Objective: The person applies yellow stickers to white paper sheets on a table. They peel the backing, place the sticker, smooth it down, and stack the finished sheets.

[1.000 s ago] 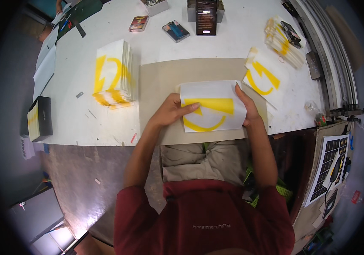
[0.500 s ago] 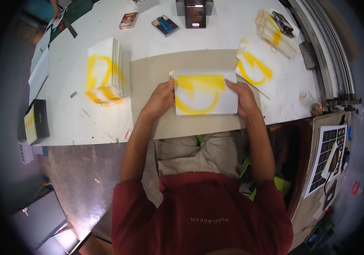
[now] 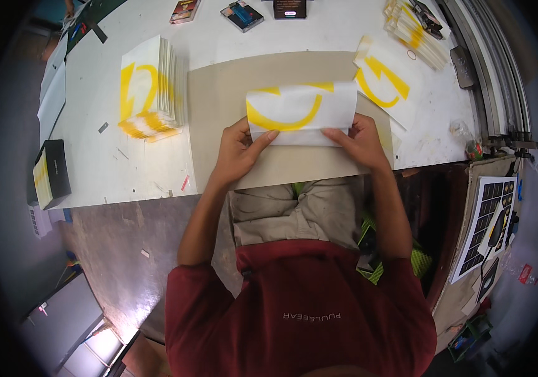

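A folded white paper with a curved yellow print (image 3: 300, 113) is held in front of me, its upper part bent over so the print shows only in part. My left hand (image 3: 242, 151) grips its lower left corner, thumb on the front and fingers behind. At the lower right, my right hand (image 3: 362, 143) pinches it the same way. Beneath lies a tan board (image 3: 218, 88) on the white table. A thick stack of similar printed papers (image 3: 146, 94) stands to the left. More such paper (image 3: 382, 81) lies flat just to the right.
At the far right sits another pile of printed papers (image 3: 407, 38) with a black item on top. A phone (image 3: 290, 9) and small boxes (image 3: 242, 15) are at the back. A black box (image 3: 56, 169) stands on the left edge. Metal rails (image 3: 498, 75) run along the right side.
The paper has bent over, so its upper print is foreshortened and a plain strip shows at the bottom. Both thumbs have moved onto its lower edge. The view has shifted slightly.
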`<state>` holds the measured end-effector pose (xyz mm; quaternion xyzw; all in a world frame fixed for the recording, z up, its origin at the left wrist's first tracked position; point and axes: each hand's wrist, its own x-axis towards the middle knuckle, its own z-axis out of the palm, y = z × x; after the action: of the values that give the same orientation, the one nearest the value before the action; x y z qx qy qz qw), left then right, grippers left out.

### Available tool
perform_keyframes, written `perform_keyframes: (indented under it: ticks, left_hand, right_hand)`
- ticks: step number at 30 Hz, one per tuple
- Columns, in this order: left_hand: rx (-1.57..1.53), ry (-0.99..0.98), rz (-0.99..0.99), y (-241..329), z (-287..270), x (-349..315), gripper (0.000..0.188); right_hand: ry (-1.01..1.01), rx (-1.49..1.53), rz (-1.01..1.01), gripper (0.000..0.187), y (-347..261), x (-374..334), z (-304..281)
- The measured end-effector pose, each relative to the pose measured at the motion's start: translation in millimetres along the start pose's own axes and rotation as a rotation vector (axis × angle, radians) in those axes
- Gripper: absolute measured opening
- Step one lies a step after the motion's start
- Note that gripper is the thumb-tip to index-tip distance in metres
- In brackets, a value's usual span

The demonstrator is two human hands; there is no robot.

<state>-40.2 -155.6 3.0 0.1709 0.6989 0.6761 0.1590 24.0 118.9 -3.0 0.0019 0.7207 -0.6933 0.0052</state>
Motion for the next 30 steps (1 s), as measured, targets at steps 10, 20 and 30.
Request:
perform_keyframes:
  ticks: [10,20,30]
  left_hand:
    - [0.162,0.391,-0.023,-5,21,21,0.034]
    - [1.138,0.072,0.565,-15,49,-15,0.037]
    - [1.099,0.153,0.583,-21,51,-17,0.025]
  right_hand:
    - [0.276,-0.395,0.24,0.033,-11,25,15]
    - [0.381,-0.264,0.078,0.035,19,23,16]
    - [0.28,-0.908,-0.463,0.033,9,-42,32]
